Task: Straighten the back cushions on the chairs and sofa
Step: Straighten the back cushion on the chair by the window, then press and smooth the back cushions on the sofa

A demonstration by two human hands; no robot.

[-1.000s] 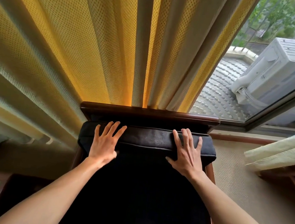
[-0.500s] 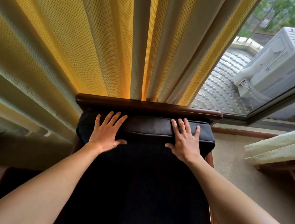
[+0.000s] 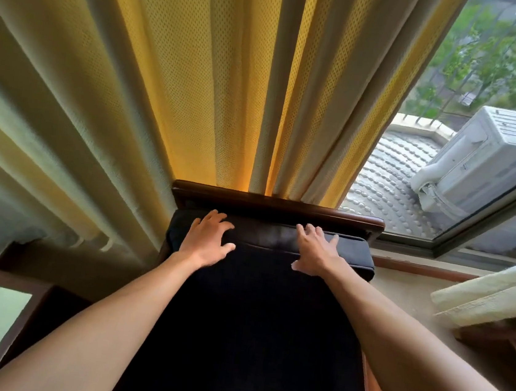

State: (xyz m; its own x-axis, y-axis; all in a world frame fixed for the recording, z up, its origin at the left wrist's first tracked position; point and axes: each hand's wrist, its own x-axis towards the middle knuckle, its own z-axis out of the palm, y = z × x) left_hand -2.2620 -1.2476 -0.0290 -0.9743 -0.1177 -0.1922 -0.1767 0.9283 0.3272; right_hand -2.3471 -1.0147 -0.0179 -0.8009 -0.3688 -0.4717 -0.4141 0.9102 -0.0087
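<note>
Hands, left [image 3: 204, 241] and right [image 3: 315, 251], have slid higher on the back cushion [image 3: 272, 240].

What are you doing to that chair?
A person is straightening the dark back cushion of a wooden chair that stands against a yellow curtain. The left hand and the right hand both lie flat on the cushion's top edge, fingers spread, pressing it toward the chair's back rail. Neither hand is gripping anything. The cushion sits just below the rail and looks fairly level.
</note>
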